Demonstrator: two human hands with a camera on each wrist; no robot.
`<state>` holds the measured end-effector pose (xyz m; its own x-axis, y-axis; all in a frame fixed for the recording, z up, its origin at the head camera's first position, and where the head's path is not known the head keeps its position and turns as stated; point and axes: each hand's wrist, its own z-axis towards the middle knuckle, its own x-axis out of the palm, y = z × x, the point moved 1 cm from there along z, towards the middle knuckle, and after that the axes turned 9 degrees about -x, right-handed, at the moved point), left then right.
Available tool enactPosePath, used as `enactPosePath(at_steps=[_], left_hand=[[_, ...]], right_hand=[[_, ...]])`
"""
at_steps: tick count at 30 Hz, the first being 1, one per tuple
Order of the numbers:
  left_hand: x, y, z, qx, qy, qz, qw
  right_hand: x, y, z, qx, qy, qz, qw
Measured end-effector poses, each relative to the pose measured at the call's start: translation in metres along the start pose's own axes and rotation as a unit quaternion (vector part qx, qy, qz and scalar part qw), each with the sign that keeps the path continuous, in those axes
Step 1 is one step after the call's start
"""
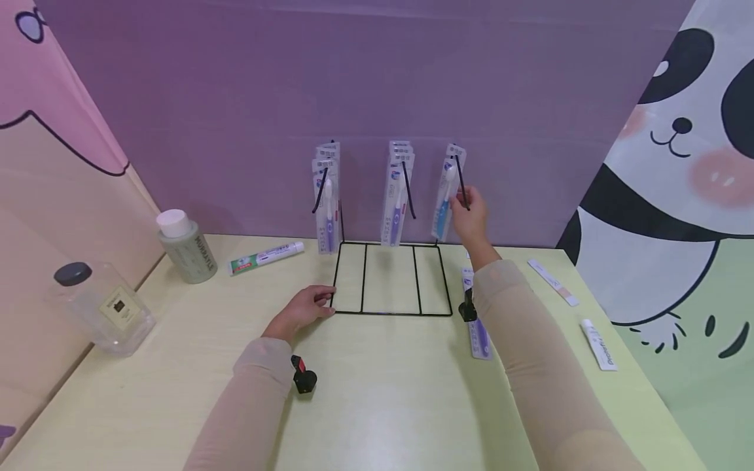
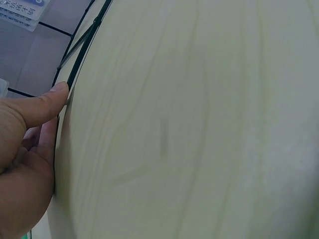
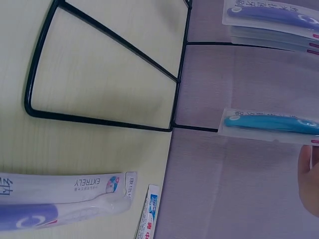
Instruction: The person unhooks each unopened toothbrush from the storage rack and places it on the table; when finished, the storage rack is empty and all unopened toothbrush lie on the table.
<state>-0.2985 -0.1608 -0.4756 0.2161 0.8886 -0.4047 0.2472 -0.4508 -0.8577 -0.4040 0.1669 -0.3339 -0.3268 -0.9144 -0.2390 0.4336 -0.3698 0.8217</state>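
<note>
A black wire display rack [image 1: 391, 314] stands on the table, with hooks rising at its back. My left hand [image 1: 304, 306] pinches the front left corner of its base; in the left wrist view the thumb [image 2: 52, 102] lies on the wire. On the right hook hangs a blue toothbrush in a clear blister pack [image 1: 443, 204]. At that pack's right edge, my right hand [image 1: 471, 216] holds it with curled fingers, close under the hook's tip. Purple toothbrush packs hang several deep on the left hook [image 1: 326, 216] and middle hook [image 1: 396, 203].
Another purple toothbrush pack [image 1: 480, 340] lies under my right forearm. Left of the rack are a toothpaste tube [image 1: 266, 257], a white-capped bottle [image 1: 190, 252] and a clear black-capped bottle [image 1: 112, 311]. A narrow box [image 1: 552, 281] and a small white tube [image 1: 598, 345] lie at the right.
</note>
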Motion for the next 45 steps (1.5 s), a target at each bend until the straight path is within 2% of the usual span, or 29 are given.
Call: enactPosePath(at_steps=[5,12,18,21,24,27,29,32,35,38,40,45], left_hand=[[0.0,-0.002,-0.001,0.005,0.004,-0.001,1.0],[-0.001,-0.001,0.001,0.011,0.009,0.004,0.9999],[-0.001,0.001,0.002,0.005,0.005,0.01,0.9999],[0.0,0.001,0.002,0.004,0.008,0.011,0.9999],[0.0,0.001,0.002,0.004,0.011,0.012,0.9999],[0.0,0.0,0.002,0.009,0.01,0.015,0.9998],[-0.001,0.0,0.002,0.008,0.009,0.014,0.9998],[-0.001,0.0,0.002,0.011,0.008,0.011,0.9999],[-0.001,0.001,0.002,0.009,0.008,0.006,0.9999],[0.0,0.001,0.002,0.008,0.009,0.006,0.9999],[0.0,0.001,0.002,0.009,0.009,0.008,0.9999],[0.0,0.001,0.002,0.013,0.009,0.01,0.9998]], right_hand=[[-0.004,-0.003,0.0,-0.006,0.001,-0.021,1.0],[-0.018,0.004,0.001,-0.007,0.003,-0.027,1.0],[-0.042,0.007,-0.005,0.005,0.008,0.015,1.0],[-0.061,0.004,-0.013,0.03,0.024,0.044,0.998],[-0.082,-0.002,-0.025,0.078,0.058,0.046,0.994],[-0.103,-0.015,-0.04,0.134,0.115,0.036,0.984],[-0.116,-0.026,-0.051,0.171,0.158,0.03,0.972],[-0.131,-0.047,-0.068,0.219,0.218,0.02,0.951],[-0.14,-0.066,-0.083,0.266,0.26,0.015,0.928],[-0.143,-0.082,-0.095,0.309,0.273,0.015,0.911],[-0.143,-0.091,-0.101,0.326,0.276,0.008,0.904],[-0.141,-0.103,-0.105,0.343,0.27,-0.021,0.899]])
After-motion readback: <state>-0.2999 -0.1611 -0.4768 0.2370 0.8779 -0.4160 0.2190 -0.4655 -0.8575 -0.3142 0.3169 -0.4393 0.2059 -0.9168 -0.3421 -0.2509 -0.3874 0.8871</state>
